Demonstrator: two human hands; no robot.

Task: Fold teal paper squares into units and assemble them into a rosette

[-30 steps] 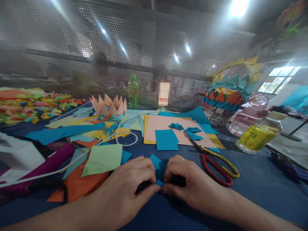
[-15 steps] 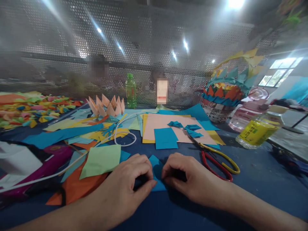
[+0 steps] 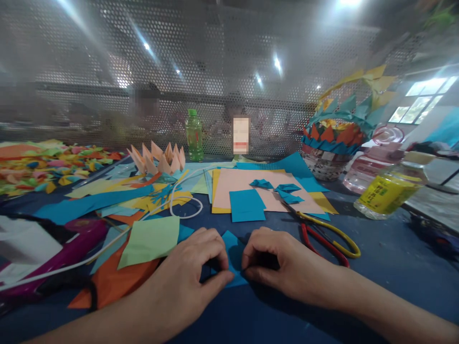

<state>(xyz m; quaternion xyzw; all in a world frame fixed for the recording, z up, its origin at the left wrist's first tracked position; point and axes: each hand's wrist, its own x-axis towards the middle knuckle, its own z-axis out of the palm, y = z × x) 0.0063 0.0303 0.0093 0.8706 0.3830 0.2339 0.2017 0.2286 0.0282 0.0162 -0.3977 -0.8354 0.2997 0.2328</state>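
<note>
A piece of blue paper [image 3: 234, 255] lies on the table between my hands, one corner pointing away from me. My left hand [image 3: 204, 260] pinches its left side, thumb and fingertips closed on it. From the other side my right hand [image 3: 274, 263] does the same, fingers curled and pressed together. Both hands partly hide the paper. Just beyond them rests a blue paper square [image 3: 247, 205], overlapping a pale pink sheet [image 3: 225, 184]. Small folded blue pieces [image 3: 287, 192] sit on that sheet, beside scissors with red and yellow handles [image 3: 328, 239].
At left are a green paper square [image 3: 150, 242], orange paper [image 3: 114, 282], a purple tool [image 3: 84, 234] and a white cord [image 3: 96, 255]. A pink pointed paper ring [image 3: 158, 160] and green bottle [image 3: 194, 136] stand behind. A decorated basket [image 3: 324, 160] and yellow-labelled bottle [image 3: 383, 196] stand right.
Both hands stay almost where they were, still on the blue paper. The view has shifted very slightly; nothing is visibly picked up or let go.
</note>
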